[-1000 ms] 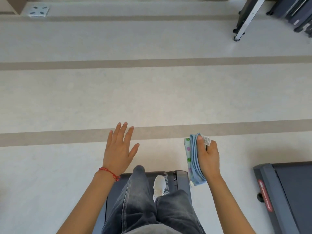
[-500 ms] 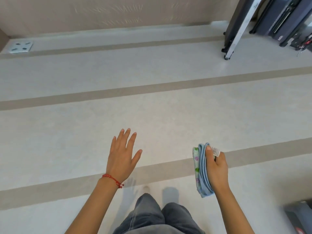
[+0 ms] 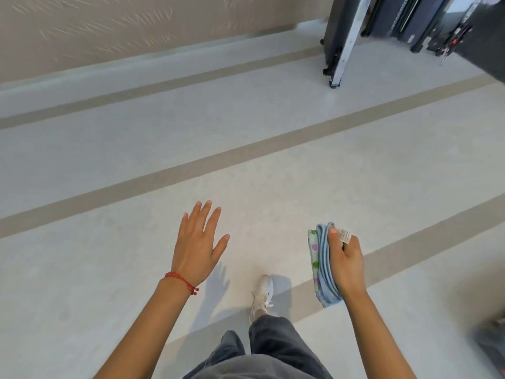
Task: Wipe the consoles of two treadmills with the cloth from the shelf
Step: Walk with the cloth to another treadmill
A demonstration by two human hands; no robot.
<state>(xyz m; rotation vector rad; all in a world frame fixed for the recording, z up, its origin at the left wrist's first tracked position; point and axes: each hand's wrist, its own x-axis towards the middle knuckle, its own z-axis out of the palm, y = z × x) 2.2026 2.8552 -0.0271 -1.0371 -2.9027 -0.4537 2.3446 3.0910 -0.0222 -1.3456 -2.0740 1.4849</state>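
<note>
Right hand (image 3: 345, 262) grips the folded blue cloth (image 3: 322, 266) — just right of the white shoe (image 3: 263, 295); left hand (image 3: 197, 246) spread open, empty, left of it.

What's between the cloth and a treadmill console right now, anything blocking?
No console is in view, so this can't be fully judged. The right hand grips the folded blue cloth; the left hand is open and empty. Ahead lies only bare floor; folded dark equipment stands far right by the wall.
</note>
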